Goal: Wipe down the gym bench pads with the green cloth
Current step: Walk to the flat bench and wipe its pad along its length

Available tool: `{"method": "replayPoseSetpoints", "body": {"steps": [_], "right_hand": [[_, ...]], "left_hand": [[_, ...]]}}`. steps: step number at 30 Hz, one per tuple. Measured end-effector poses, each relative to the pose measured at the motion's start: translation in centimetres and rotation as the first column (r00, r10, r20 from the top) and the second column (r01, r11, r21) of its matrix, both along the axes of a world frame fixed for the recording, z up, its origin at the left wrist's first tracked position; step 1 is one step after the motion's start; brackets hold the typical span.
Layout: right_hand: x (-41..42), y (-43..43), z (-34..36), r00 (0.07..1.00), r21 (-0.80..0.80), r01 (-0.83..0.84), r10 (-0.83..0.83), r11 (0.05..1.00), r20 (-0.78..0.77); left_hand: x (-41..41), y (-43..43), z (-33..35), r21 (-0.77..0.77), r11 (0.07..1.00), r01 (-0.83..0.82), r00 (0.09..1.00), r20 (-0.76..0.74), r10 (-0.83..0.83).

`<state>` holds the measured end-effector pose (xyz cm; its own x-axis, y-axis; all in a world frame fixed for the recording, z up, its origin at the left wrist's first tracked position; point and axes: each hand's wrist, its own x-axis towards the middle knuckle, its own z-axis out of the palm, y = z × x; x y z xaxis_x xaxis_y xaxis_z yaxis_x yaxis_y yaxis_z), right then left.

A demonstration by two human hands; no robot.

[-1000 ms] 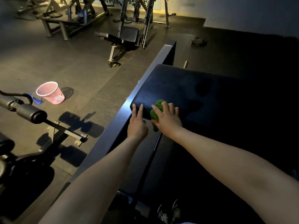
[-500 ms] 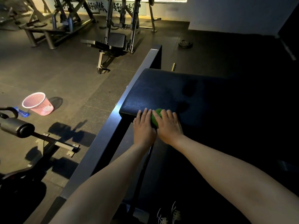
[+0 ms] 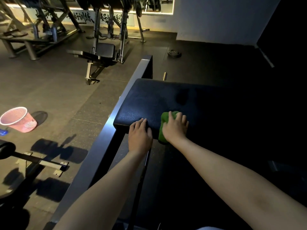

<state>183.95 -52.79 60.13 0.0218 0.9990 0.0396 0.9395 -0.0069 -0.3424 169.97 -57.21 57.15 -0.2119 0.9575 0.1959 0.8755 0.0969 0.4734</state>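
A wide dark bench pad (image 3: 166, 100) lies in front of me, its right part lost in shadow. A green cloth (image 3: 163, 125) sits bunched on the pad's near edge and hangs a little over it. My right hand (image 3: 175, 128) presses down on the cloth with spread fingers. My left hand (image 3: 140, 133) rests flat on the pad's near left corner, just left of the cloth, holding nothing.
A dark metal frame beam (image 3: 114, 120) runs along the pad's left side. A pink mesh basket (image 3: 18, 119) lies tipped on the floor at left. An adjustable bench (image 3: 98, 55) and racks stand behind. A weight plate (image 3: 174, 53) lies on the far floor.
My right hand has slid the cloth to the right along the pad's near edge, away from my left hand. The left hand stays on the corner. The camera view has tilted up.
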Motion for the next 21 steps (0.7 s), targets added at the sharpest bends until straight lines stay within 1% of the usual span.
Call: {"method": "replayPoseSetpoints", "body": {"steps": [2, 3, 6, 8, 9, 12, 16, 18, 21], "right_hand": [[-2.6, 0.7, -0.2, 0.992, 0.037, -0.122, 0.122, 0.992, 0.015], [-3.6, 0.9, -0.4, 0.978, 0.027, -0.21, 0.209, 0.977, 0.02], [-5.3, 2.3, -0.6, 0.893, -0.033, -0.451, 0.45, 0.892, -0.024], [-4.4, 3.3, -0.4, 0.849, -0.011, -0.526, 0.524, 0.85, -0.058], [-3.5, 3.6, -0.4, 0.842, -0.003, -0.538, 0.537, 0.843, -0.062], [0.4, 4.4, -0.3, 0.871, 0.042, -0.485, 0.487, 0.873, -0.068], [4.6, 5.8, 0.1, 0.945, 0.051, -0.314, 0.317, 0.948, -0.084], [5.6, 6.5, 0.2, 0.967, 0.058, -0.236, 0.24, 0.97, -0.088], [4.7, 7.2, 0.3, 0.979, 0.085, -0.123, 0.135, 0.989, -0.151]], "left_hand": [[-0.8, 0.7, 0.2, -0.032, 0.999, -0.02, 1.0, 0.009, 0.02], [-1.4, 0.9, -0.1, -0.062, 0.998, -0.023, 1.0, 0.001, 0.024], [-2.2, 2.3, -0.1, -0.139, 0.99, -0.036, 0.998, -0.064, 0.027], [-1.6, 3.2, 0.5, -0.214, 0.974, -0.08, 0.997, -0.039, 0.073], [-1.0, 3.5, 0.8, -0.256, 0.962, -0.093, 0.996, -0.042, 0.085], [0.4, 3.9, 1.5, -0.305, 0.943, -0.136, 0.99, -0.072, 0.12], [0.5, 4.0, 1.5, -0.336, 0.931, -0.14, 0.99, -0.062, 0.127], [0.6, 3.9, 1.5, -0.341, 0.929, -0.142, 0.99, -0.066, 0.127], [0.6, 4.2, 1.6, -0.356, 0.923, -0.149, 0.989, -0.045, 0.143]]}}
